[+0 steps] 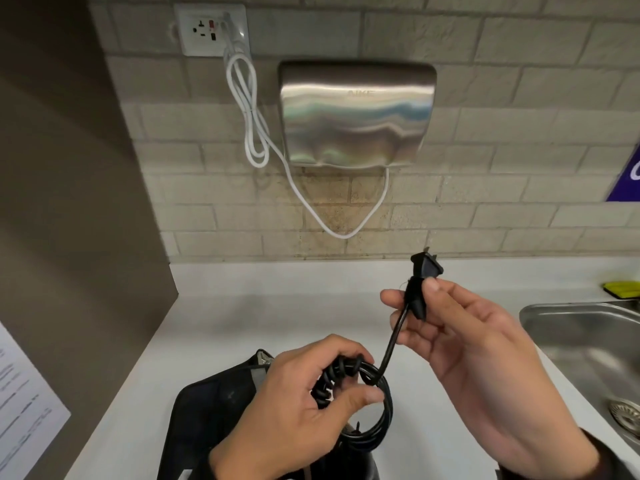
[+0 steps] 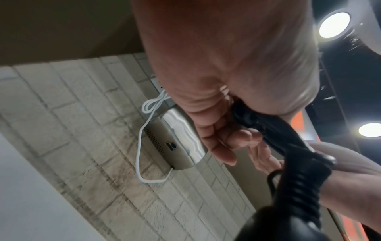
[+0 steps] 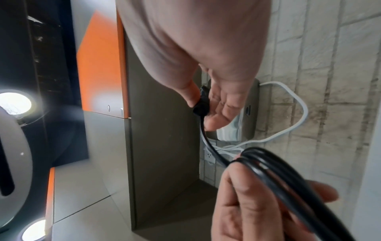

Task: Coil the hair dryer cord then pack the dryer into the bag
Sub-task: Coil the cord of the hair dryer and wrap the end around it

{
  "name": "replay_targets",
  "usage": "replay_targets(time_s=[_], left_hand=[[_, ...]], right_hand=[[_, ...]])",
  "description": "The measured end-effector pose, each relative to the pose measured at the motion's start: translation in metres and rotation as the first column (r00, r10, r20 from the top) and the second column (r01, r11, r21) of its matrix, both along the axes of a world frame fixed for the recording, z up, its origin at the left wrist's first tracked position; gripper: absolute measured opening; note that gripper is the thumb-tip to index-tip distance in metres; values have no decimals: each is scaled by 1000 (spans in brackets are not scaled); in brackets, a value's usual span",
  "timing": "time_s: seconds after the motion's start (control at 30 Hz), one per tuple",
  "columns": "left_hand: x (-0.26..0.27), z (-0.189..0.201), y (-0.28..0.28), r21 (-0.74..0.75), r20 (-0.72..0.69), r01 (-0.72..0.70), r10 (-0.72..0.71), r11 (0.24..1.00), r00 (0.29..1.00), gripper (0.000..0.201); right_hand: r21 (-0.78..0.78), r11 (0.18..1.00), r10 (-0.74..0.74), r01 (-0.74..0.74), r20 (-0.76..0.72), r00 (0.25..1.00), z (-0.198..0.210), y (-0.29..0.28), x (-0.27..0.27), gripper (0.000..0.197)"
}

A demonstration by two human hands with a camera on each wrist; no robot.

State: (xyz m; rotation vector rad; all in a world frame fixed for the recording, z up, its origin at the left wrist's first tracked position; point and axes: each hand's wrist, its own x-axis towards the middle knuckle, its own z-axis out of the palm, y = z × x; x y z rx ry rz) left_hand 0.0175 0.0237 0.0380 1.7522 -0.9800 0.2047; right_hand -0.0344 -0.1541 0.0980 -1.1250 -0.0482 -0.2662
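Over bag (image 1: pixel 207 407) — head view only — left hand (image 1: pixel 294 407) grips coiled cord (image 1: pixel 367 386); right hand (image 1: pixel 460 344) pinches plug (image 1: pixel 420 282).

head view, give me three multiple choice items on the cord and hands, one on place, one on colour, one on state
1. Where is the sink?
A. right of the hands
B. left of the hands
C. on the wall

2. What colour is the cord?
A. white
B. black
C. orange

3. What is the right hand doing?
A. resting flat
B. gripping the bag
C. pinching the plug

Answers: 1 A, the steel basin sits at the right edge. 2 B, the loops in the left hand are black. 3 C, thumb and fingers hold the plug up.
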Motion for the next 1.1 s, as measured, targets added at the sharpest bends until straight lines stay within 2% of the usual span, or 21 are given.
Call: replay_targets(time_s=[0.1, 0.17, 0.33, 0.47, 0.53, 0.6, 0.67, 0.7, 0.73, 0.8, 0.87, 0.93, 1.0, 1.1], left_hand=[[-1, 0, 1, 21, 100, -57, 55, 998, 994, 19], [-2, -2, 1, 41, 127, -78, 73, 996, 989, 21], [-2, -4, -2, 3, 157, -93, 92, 996, 983, 29], [0, -5, -1, -108, 156, -99, 115, 989, 981, 32], [1, -5, -2, -151, 141, -93, 114, 984, 983, 35], [0, -6, -3, -176, 123, -90, 112, 980, 986, 38], [0, -7, -3, -186, 105, -88, 109, 979, 988, 39], [0, -7, -3, -186, 98, -87, 107, 979, 989, 39], [0, -7, -3, -183, 90, -87, 105, 979, 990, 38], [1, -8, -4, -182, 69, -83, 97, 980, 993, 35], [2, -8, -4, -186, 51, -76, 87, 980, 995, 34], [3, -9, -5, -181, 49, -69, 79, 981, 996, 35], [3, -9, -6, -175, 46, -59, 68, 983, 997, 35], [3, -9, -8, -181, 23, -26, 30, 983, 999, 30]], right_hand=[[53, 996, -67, 69, -45, 997, -8, 0, 5, 33], [29, 990, -135, 137, -61, 989, -13, 1, 7, 34], [-242, 952, -209, 187, -68, 976, -29, 5, 8, 15], [-385, 920, -111, 79, -62, 992, -40, 1, 2, 28], [-547, 835, -105, 61, -50, 993, -46, 2, 0, 25], [-714, 693, -147, 99, -6, 989, -52, 4, -1, 15], [-818, 557, -187, 143, 45, 981, -57, 4, -3, 23], [-830, 536, -200, 157, 56, 978, -58, 4, -4, 27], [-818, 551, -209, 165, 56, 976, -58, 4, -5, 26], [-728, 674, -160, 126, 23, 987, -57, 5, -4, 14], [-576, 817, -47, 24, -24, 999, -56, 7, -3, 9], [-410, 912, 14, -34, -53, 998, -56, 10, -3, 12], [-259, 963, 58, -81, -94, 994, -57, 14, -4, 16], [-81, 984, 146, -161, -171, 974, -60, 19, -4, 28]])
